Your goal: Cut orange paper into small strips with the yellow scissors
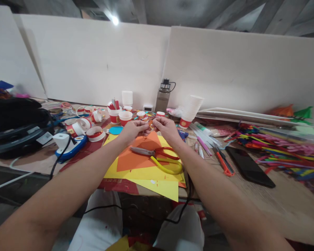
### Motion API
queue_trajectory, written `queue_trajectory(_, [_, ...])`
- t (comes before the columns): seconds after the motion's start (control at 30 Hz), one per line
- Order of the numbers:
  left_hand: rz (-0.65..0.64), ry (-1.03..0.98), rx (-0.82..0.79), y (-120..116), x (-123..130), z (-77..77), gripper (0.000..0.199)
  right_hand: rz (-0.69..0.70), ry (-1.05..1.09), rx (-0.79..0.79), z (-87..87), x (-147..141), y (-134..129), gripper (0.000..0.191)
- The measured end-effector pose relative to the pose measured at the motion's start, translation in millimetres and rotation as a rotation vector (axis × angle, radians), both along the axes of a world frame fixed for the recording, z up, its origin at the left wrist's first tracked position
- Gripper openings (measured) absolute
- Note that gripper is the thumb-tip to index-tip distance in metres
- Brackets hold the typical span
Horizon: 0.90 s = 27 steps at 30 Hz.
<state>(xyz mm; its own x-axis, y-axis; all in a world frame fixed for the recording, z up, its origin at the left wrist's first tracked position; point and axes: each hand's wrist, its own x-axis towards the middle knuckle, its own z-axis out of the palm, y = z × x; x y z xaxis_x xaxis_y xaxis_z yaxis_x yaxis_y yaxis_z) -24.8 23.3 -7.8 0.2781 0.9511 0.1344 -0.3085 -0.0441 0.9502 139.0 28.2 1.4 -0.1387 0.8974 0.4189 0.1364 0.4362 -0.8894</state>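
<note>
Over the orange paper (131, 162), L hand (138, 129) & R hand (164, 127) meet, thumbs and fingers pinched closed; can't tell what, if anything, is between them, too small/blurred. Paper lies on yellow sheets (143, 174), scissors (146, 152) across it, between the forearms.

Risks, my guess: a tiny bit dropped could get lost among scraps; a lowered R forearm could shove the scissors, b/c handles sit so close; black cable (189, 186) looped over the lap could snag on a knee; tall paper cup stack (193, 106) leans, so a bump might tip it.

Surface: wooden table (282, 205), v. cluttered: smartphone (249, 166) and chenille stems (282, 151) R side, blue power strip (73, 150) and cut cup rings (95, 134) L. Room: white panels (99, 62) behind, beams above, one bright lamp (115, 20).
</note>
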Motion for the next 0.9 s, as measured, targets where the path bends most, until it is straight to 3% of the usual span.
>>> queue_trajectory(0.2, [-0.128,-0.137,-0.196,3.9,-4.7,4.8,0.003,0.221,0.045,-0.065,-3.0,-0.1,2.1,0.032])
queue_trajectory(0.33, [-0.148,-0.133,-0.203,3.0,-4.2,5.5,0.004,0.218,0.036,-0.048,-1.2,-0.2,0.3,0.033])
queue_trajectory(0.67, [-0.085,-0.089,0.002,0.8,0.1,1.3,0.023,0.157,0.038,-0.036,1.7,-0.1,-2.9,0.025])
queue_trajectory(0.9, [0.154,0.102,0.215,-6.1,3.4,4.0,0.031,0.091,0.093,-0.035,1.9,-1.1,-2.0,0.029])
